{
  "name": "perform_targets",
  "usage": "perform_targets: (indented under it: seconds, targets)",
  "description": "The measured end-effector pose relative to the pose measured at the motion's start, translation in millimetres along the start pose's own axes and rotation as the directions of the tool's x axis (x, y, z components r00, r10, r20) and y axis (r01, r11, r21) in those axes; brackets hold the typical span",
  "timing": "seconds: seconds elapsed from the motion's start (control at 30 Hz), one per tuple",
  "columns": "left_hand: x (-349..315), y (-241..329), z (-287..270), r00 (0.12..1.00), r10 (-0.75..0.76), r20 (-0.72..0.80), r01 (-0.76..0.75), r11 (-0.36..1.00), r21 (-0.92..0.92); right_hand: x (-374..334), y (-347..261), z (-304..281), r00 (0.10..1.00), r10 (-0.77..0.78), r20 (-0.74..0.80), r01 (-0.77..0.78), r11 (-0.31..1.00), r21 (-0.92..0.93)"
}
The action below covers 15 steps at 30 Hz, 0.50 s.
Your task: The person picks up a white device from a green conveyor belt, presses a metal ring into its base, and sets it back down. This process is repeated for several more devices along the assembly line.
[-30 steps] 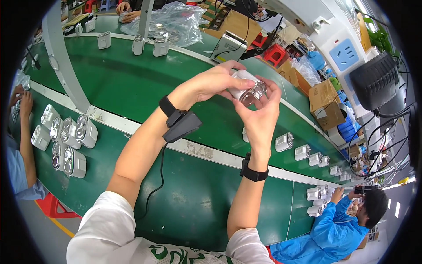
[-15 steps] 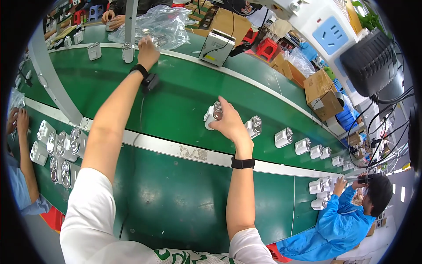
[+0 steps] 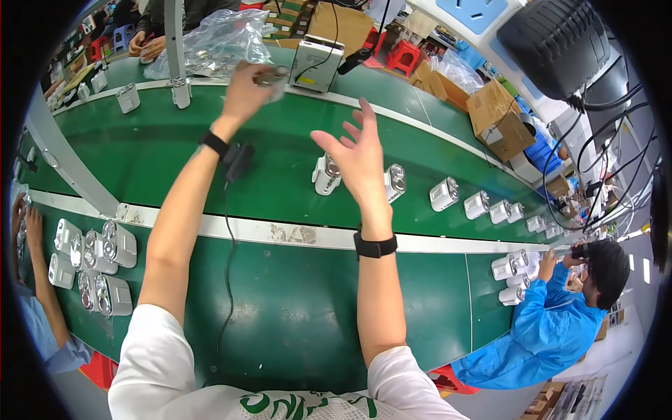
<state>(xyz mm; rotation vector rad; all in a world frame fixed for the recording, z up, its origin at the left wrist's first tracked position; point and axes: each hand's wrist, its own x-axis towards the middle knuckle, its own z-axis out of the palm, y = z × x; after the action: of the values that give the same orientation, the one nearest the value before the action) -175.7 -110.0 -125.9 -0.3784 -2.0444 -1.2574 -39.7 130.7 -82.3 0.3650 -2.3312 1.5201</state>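
My left hand [image 3: 245,96] is raised over the far side of the green conveyor belt [image 3: 168,150]. Its fingers close round a shiny, partly see-through part [image 3: 271,77], whose exact kind I cannot make out. Over the belt to the right, my right hand [image 3: 360,164] has its fingers spread and nothing in them. A small white device with a shiny top [image 3: 325,176] stands just left of that hand's palm. Another white device [image 3: 395,183] sits just right of the hand, partly hidden by it. Further white devices [image 3: 444,194] stand in a row along the belt toward the right.
A clear plastic bag [image 3: 220,45] of shiny parts lies beyond the belt, beside a white box-shaped unit [image 3: 316,64]. Several white devices [image 3: 115,294] cluster at left. A metal post [image 3: 66,161] rises there. A co-worker in blue [image 3: 553,315] sits at right. A power strip [image 3: 483,15] hangs overhead.
My left hand has come away from the plastic bag toward the right, with the shiny part in it. My right hand has let go of the white device and opened above it.
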Motion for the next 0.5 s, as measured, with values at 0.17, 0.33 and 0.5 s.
perform_targets:
  seconds: [0.17,0.33,0.5]
  targets:
    - [-46.3,124.9,20.9,0.908,0.419,-0.009,-0.418,0.907,0.044,4.2,-0.7,4.8,0.982,-0.117,-0.151,0.144,0.972,0.185]
    - [-58.4,159.7,25.1,0.879,0.477,-0.031,-0.475,0.879,0.046,3.6,-14.0,-0.3,0.983,-0.085,-0.165,0.158,0.847,0.507]
    - [-53.1,154.6,20.2,0.898,0.333,0.289,-0.146,0.843,-0.517,0.8,-17.5,-7.4,0.962,-0.184,-0.202,0.256,0.865,0.431]
